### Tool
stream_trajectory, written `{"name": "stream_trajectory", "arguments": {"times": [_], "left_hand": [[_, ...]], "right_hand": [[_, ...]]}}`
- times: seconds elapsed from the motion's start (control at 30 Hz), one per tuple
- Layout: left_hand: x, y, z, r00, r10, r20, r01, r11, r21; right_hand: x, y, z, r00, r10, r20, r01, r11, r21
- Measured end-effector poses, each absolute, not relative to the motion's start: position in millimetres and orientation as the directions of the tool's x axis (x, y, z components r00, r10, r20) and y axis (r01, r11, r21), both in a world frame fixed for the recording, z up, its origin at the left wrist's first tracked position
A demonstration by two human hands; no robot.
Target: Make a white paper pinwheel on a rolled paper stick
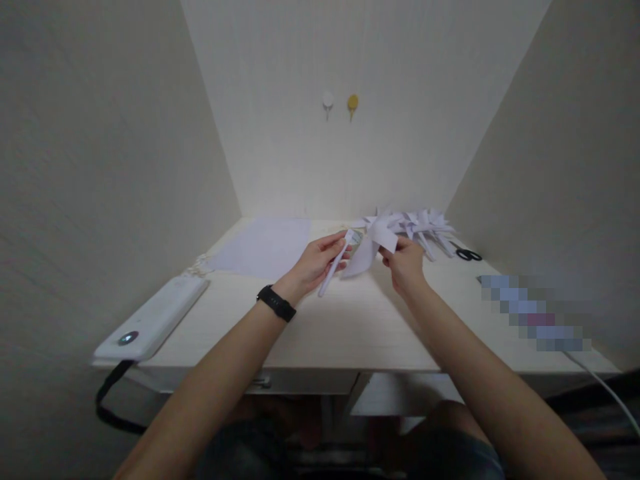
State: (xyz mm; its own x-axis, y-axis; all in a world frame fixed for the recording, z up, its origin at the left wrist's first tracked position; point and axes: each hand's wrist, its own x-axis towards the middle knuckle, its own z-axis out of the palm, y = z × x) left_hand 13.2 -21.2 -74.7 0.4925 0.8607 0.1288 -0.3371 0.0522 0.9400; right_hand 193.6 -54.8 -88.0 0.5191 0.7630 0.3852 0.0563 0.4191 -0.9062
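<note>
My left hand (320, 261), with a black band on its wrist, grips a white stick (334, 269) that slants down toward me. My right hand (404, 263) pinches a folded white paper pinwheel (374, 241) just above the desk, its blades reaching toward the stick's upper end. Both hands hover over the middle of the pale wooden desk (345, 327). Behind the right hand lies a pile of several finished white paper pinwheels (425, 225).
A flat sheet of white paper (267, 245) lies at the back left. A white power strip (155, 317) with a black cable sits at the left edge. Black scissors (469, 255) rest at the right. Two hooks (340, 103) hang on the back wall. Side walls enclose the desk.
</note>
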Motion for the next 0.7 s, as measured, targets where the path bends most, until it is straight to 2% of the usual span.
{"name": "stream_trajectory", "arguments": {"times": [0.17, 0.27, 0.5, 0.7], "left_hand": [[16, -26, -73, 0.438, 0.868, 0.233, -0.220, -0.148, 0.964], [18, -26, -74, 0.462, 0.849, 0.257, -0.202, -0.182, 0.962], [22, -28, -78, 0.506, 0.821, 0.264, -0.160, -0.211, 0.964], [22, -32, -75, 0.491, 0.828, 0.270, -0.158, -0.220, 0.963]], "right_hand": [[182, -68, -96, 0.535, 0.547, 0.644, 0.426, 0.484, -0.764], [178, -79, -97, 0.482, 0.476, 0.736, 0.555, 0.484, -0.676], [175, -84, -100, 0.409, 0.441, 0.799, 0.622, 0.506, -0.597], [176, -84, -101, 0.399, 0.431, 0.810, 0.648, 0.492, -0.581]]}}
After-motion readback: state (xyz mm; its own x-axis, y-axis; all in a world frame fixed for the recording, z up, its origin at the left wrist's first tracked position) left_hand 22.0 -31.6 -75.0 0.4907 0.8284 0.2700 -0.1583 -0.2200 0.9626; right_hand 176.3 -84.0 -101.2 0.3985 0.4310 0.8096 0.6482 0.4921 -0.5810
